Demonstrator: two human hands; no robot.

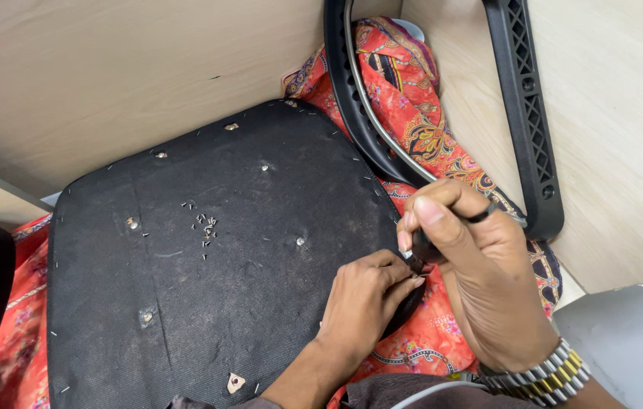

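The left hand (367,291) presses flat, fingers released, on the black seat base (215,250) edge. Just beside it, the right hand (473,265) grips a dark tool (421,254), its tip at that edge.

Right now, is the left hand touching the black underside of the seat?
Touching. In the head view the left hand lies flat on the black seat underside at its right edge, fingertips pressed beside the tool tip held by the right hand.

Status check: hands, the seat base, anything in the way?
Right hand gripping a dark tool at the seat base edge. Left hand pressing the fabric there. Pulled staples loose mid-panel; nothing obstructing.
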